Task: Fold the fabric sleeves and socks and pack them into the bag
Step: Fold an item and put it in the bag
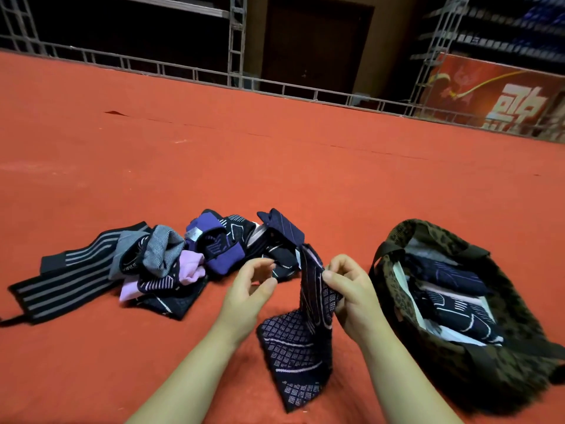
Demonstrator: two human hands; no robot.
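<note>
My right hand pinches the upper part of a dark navy sock with a pale grid pattern; it hangs down with its foot end on the red carpet. Just left of the sock, my left hand hovers with loosely curled fingers and holds nothing. A heap of dark, purple, grey and pink socks and sleeves lies behind my left hand. A black sleeve with grey stripes stretches out at the heap's left. A leopard-print bag stands open at the right with folded dark pieces inside.
Red carpet covers the floor all around. A metal truss railing runs along the carpet's far edge, with a red banner at the back right.
</note>
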